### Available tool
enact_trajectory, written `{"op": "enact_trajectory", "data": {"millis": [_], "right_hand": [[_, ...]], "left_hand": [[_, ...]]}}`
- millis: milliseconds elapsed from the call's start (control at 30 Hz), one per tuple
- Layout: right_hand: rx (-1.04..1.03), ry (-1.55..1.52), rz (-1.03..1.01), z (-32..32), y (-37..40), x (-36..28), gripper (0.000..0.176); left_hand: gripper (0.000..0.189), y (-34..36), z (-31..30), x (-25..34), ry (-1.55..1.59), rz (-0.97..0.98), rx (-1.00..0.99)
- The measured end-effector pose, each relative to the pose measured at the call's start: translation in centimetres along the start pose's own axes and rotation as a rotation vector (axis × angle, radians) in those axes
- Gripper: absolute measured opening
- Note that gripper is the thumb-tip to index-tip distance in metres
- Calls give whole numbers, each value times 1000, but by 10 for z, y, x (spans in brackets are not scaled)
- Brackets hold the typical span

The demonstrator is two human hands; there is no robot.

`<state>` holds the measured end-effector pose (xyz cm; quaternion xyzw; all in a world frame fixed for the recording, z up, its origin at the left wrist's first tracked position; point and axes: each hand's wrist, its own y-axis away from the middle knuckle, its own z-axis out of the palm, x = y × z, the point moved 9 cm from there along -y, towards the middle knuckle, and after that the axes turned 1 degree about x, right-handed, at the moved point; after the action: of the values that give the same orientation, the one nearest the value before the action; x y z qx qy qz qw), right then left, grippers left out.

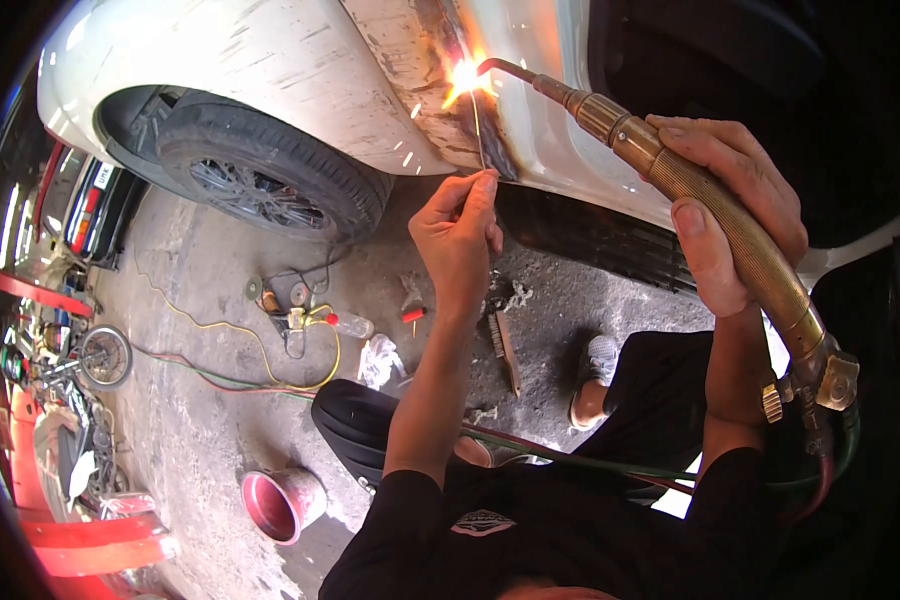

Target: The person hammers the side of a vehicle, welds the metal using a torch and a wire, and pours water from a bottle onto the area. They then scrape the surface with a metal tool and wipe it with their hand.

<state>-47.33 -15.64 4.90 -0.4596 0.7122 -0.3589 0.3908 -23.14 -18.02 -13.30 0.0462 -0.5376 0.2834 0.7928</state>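
My right hand grips the ribbed brass handle of a gas torch. Its curved tip burns with a bright flame against the bare, scorched strip of a white car body panel. My left hand pinches a thin filler rod whose upper end reaches into the flame. Sparks scatter around the heated spot. Green and red hoses run from the torch's valves across my lap.
The car's rear wheel sits left of the work spot. On the concrete floor lie a yellow cable, small tools, a wire brush, a rag and a red bucket. A motorbike and clutter stand at far left.
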Motion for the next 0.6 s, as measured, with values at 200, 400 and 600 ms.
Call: {"op": "enact_trajectory", "data": {"millis": [200,400,600], "right_hand": [[6,-3,-6,-2,-1,0,44],[-9,-3,12,0,-1,-1,44],[-17,-20,18,0,-1,-1,44]], "left_hand": [[18,2,0,-1,-17,-14,-5],[17,0,-1,-1,-4,-12,-5],[16,-1,0,-2,-5,3,-6]]}}
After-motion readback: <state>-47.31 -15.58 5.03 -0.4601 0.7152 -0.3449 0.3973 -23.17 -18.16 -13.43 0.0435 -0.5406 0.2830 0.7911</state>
